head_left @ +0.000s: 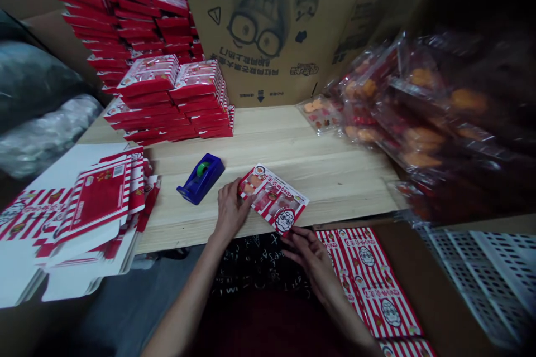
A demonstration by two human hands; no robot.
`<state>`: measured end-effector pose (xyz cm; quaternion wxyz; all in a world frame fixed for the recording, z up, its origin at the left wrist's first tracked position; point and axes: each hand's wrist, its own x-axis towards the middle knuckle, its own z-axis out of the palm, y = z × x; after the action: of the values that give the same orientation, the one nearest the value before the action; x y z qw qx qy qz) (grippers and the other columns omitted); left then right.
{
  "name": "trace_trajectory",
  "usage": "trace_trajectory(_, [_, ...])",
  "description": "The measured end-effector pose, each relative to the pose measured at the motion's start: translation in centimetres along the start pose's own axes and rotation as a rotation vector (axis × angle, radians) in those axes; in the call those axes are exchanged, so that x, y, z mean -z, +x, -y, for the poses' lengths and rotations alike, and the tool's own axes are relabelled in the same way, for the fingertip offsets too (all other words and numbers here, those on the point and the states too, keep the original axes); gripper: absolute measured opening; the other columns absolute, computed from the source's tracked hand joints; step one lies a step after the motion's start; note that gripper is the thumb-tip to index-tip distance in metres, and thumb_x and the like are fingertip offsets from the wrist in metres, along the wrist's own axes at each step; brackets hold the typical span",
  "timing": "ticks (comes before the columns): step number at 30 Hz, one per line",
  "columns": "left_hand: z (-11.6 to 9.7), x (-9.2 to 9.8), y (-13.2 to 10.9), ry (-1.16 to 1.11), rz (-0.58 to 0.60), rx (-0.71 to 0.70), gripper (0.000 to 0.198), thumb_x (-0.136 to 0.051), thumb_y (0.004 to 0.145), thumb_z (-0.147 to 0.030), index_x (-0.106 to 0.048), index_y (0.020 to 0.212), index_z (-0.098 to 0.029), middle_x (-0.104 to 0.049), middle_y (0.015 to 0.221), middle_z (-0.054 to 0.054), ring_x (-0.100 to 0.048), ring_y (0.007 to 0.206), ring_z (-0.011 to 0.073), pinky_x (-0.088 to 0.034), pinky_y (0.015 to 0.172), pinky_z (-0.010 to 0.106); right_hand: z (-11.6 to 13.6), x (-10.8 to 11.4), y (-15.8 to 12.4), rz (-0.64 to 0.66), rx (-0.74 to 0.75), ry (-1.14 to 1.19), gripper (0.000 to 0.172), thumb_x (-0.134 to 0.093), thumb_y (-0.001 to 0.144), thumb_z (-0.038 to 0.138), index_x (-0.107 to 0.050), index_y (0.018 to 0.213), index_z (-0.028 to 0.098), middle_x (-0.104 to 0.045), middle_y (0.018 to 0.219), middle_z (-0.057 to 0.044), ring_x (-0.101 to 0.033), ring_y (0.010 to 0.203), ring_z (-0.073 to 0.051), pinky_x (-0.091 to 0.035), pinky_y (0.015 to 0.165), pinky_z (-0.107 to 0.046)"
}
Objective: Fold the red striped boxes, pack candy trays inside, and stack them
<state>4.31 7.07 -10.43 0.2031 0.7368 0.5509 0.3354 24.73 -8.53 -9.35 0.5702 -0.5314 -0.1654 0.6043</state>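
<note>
A red-and-white striped box with a clear window lies at the front edge of the wooden table. My left hand grips its left end, fingers closed on the edge. My right hand pinches its near right corner from below the table edge. A blue tape dispenser sits just left of my left hand.
Stacks of finished red boxes stand at the back left. Flat unfolded cartons lie at the left. Clear packs of snacks pile up on the right. More striped boxes lie by my lap. A large cardboard box stands behind.
</note>
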Motion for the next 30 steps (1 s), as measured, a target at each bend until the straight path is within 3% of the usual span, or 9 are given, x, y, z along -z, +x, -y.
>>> trace_trajectory(4, [0.1,0.1,-0.8,-0.038,-0.046,0.029,0.059,-0.065,0.094,-0.042,-0.05,0.146,-0.019,-0.058,0.134,0.016,-0.052,0.125,0.0335,-0.042,0.112,0.053,-0.2,-1.2,0.3,-0.045,0.001,0.078,0.043,-0.093,0.07,0.044,-0.071,0.099,0.022,-0.081,0.096,-0.005,-0.077,0.097,-0.026,-0.063,0.084,-0.041])
trace_trajectory(9, [-0.2,0.3,-2.0,-0.121,-0.09,0.056,0.059,-0.067,0.092,-0.041,-0.051,0.146,-0.022,-0.058,0.134,0.015,-0.052,0.127,0.0332,-0.042,0.112,0.054,-0.5,-1.8,0.1,-0.083,0.032,0.102,0.052,-0.096,0.066,0.04,-0.067,0.106,0.023,-0.08,0.092,-0.002,-0.076,0.092,-0.022,-0.063,0.082,-0.04])
trace_trajectory(14, [-1.2,0.3,-3.3,-0.269,-0.103,0.084,0.063,-0.07,0.091,-0.038,-0.048,0.148,-0.024,-0.058,0.134,0.014,-0.055,0.126,0.0308,-0.046,0.11,0.051,-0.2,-2.1,0.2,-0.087,0.078,0.139,0.046,-0.095,0.068,0.038,-0.065,0.101,0.026,-0.081,0.093,0.001,-0.075,0.092,-0.02,-0.063,0.09,-0.044])
trace_trajectory(18, [-1.6,1.1,-3.2,-0.473,-0.136,0.213,0.07,-0.076,0.085,-0.039,-0.049,0.148,-0.023,-0.059,0.131,0.013,-0.062,0.118,0.0279,-0.053,0.102,0.047,1.0,-1.1,0.6,-0.028,0.109,0.099,0.048,-0.096,0.067,0.038,-0.065,0.102,0.027,-0.082,0.099,0.0,-0.076,0.096,-0.023,-0.061,0.096,-0.049])
trace_trajectory(21, [-1.3,2.6,-2.4,-0.637,-0.054,0.298,0.071,-0.079,0.081,-0.041,-0.054,0.145,-0.02,-0.064,0.13,0.014,-0.067,0.11,0.0266,-0.059,0.091,0.042,2.2,-0.5,1.1,0.016,0.12,0.061,0.046,-0.095,0.068,0.039,-0.067,0.103,0.027,-0.081,0.094,0.0,-0.077,0.092,-0.025,-0.061,0.096,-0.053])
trace_trajectory(24, [-0.8,4.1,-1.5,-0.709,0.05,0.327,0.064,-0.081,0.078,-0.041,-0.064,0.135,-0.018,-0.071,0.126,0.014,-0.069,0.108,0.0271,-0.058,0.093,0.044,3.1,-0.5,1.4,0.035,0.146,0.035,0.045,-0.095,0.068,0.039,-0.069,0.103,0.028,-0.081,0.093,-0.001,-0.078,0.091,-0.027,-0.06,0.095,-0.055])
trace_trajectory(30, [-0.4,5.6,-1.3,-0.842,0.113,0.428,0.057,-0.087,0.07,-0.043,-0.072,0.118,-0.015,-0.079,0.11,0.012,-0.075,0.096,0.0276,-0.06,0.09,0.046,3.7,-1.2,1.5,0.11,0.172,-0.054,0.044,-0.093,0.072,0.041,-0.068,0.105,0.027,-0.082,0.097,-0.003,-0.078,0.091,-0.028,-0.061,0.092,-0.052])
